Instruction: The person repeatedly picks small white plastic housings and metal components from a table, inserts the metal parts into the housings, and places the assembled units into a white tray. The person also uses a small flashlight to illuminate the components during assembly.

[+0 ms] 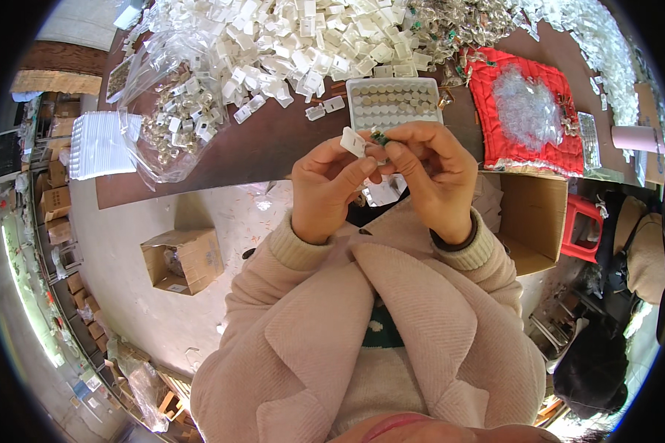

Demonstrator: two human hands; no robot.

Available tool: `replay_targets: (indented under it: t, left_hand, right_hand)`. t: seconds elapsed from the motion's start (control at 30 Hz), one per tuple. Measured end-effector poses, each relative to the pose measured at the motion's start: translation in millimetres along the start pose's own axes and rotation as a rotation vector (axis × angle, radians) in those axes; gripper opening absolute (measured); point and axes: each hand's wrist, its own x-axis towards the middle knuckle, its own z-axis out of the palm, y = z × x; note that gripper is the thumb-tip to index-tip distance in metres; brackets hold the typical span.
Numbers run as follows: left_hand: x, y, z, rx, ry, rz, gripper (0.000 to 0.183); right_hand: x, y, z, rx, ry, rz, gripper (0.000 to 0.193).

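Note:
Between the thumb and fingers of my left hand (328,183) is a small white plastic casing (353,142), held tilted up. My right hand (437,177) pinches a small green circuit board (380,138) close beside the casing. The fingertips of both hands nearly meet, and they hide the lower parts of the two pieces. Just beyond the hands lies a white tray (355,118) with rows of round, coin-like discs in its pockets. A large heap of white plastic casings (288,44) covers the table behind it.
A clear plastic bag (151,111) of small metal and white parts lies left, near a stack of white trays (100,144). On the right, a red cloth (488,111) bears a tangle of fine clear material (528,103). Cardboard boxes (536,221) stand below the brown table (251,151).

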Motion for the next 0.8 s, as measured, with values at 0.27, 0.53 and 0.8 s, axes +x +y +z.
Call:
replay_targets:
  t: [0.27, 0.53, 0.8]
  left_hand:
    - [1.1, -5.7, 1.4, 0.083, -0.029, 0.111, 0.038]
    - [0.0, -5.2, -0.1, 0.123, 0.075, 0.219, 0.022]
    - [-2.0, -5.0, -3.9, 0.179, 0.079, 0.253, 0.022]
  right_hand:
    - [2.8, -3.0, -5.3, -0.012, -0.022, -0.041, 0.015]
    - [2.8, -7.4, -6.4, -0.397, -0.071, -0.302, 0.019]
    - [-0.4, -1.3, -10.0, -0.281, -0.097, -0.137, 0.021]
